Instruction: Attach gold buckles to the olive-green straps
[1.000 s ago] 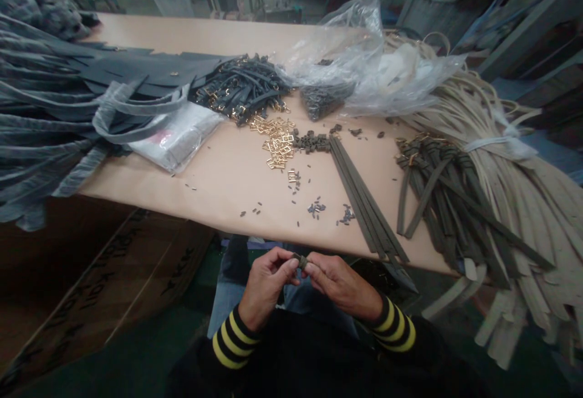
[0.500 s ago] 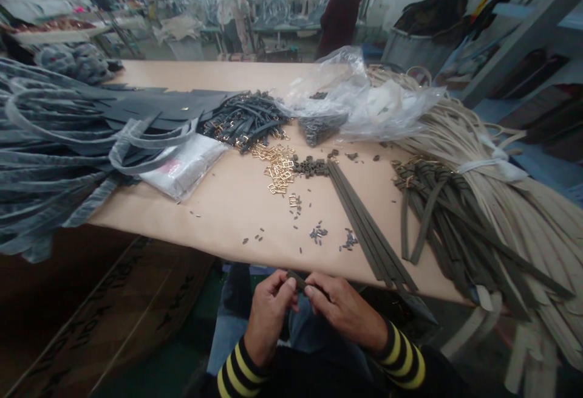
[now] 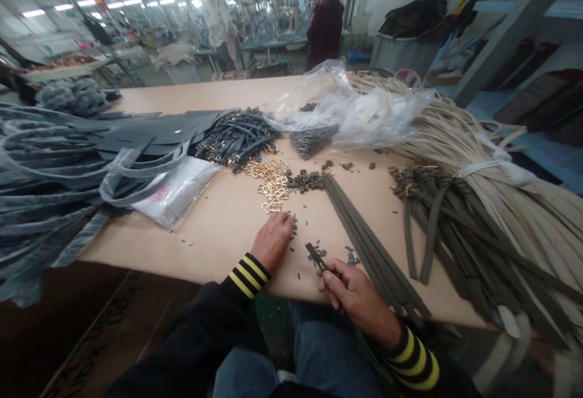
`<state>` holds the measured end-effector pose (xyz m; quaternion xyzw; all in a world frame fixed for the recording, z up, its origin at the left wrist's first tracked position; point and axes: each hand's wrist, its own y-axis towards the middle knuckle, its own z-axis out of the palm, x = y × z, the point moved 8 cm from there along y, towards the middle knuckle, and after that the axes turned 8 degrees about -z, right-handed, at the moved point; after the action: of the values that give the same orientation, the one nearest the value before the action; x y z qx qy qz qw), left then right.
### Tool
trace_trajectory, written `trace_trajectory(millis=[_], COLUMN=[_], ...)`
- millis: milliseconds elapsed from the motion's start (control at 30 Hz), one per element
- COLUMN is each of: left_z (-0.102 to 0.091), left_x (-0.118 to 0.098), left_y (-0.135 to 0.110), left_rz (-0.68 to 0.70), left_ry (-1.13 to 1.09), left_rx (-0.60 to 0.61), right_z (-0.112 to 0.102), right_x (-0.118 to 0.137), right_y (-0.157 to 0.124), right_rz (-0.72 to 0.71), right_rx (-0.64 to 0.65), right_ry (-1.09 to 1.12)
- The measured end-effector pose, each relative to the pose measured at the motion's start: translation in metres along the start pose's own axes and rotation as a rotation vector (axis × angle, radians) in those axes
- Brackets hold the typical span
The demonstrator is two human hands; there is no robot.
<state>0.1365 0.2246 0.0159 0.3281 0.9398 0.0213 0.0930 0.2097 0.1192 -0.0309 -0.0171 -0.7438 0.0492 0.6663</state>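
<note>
**What's your right hand doing?**

My right hand [image 3: 355,293] is closed, thumb pressed against fingers, clamped on a short dark strap piece [image 3: 316,256]. The piece points up and to the left, over a scatter of small dark metal fittings [image 3: 350,257] on the paper-topped table [image 3: 200,243].

**And your left?**

My left hand [image 3: 273,241] is open, lying flat on the table, with its fingertips just beside a few of those fittings.

**What's around them?**

Straight ahead of my left hand is a pile of gold buckles [image 3: 272,188], and next to it a cluster of small dark loops [image 3: 304,182]. Long olive straps [image 3: 368,243] lie side by side to the right of my right hand.

**Further out?**

On the right, there's a heap of olive straps with buckles [image 3: 432,222] against a tied bundle of beige straps [image 3: 492,167]. Dark buckled straps [image 3: 237,146] sit near a clear plastic bag [image 3: 337,112]. Grey handles [image 3: 45,173] hang off the left side. Well beyond the table, a person in a maroon top [image 3: 325,30] stands facing away.
</note>
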Motion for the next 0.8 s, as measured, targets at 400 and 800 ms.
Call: trace_trajectory(millis=[400,800], left_z=[0.002,0.015], left_x=[0.013,-0.016], left_y=[0.024,-0.087], left_rz=[-0.075,-0.707], left_ry=[-0.013,-1.482], left_rx=[0.05,0.577], right_z=[-0.001,0.012], right_x=[-0.001,0.024], right_y=[0.001,-0.014], right_rz=[-0.024,-0.119], right_rx=[0.001,0.078], right_ry=[0.1,-0.119])
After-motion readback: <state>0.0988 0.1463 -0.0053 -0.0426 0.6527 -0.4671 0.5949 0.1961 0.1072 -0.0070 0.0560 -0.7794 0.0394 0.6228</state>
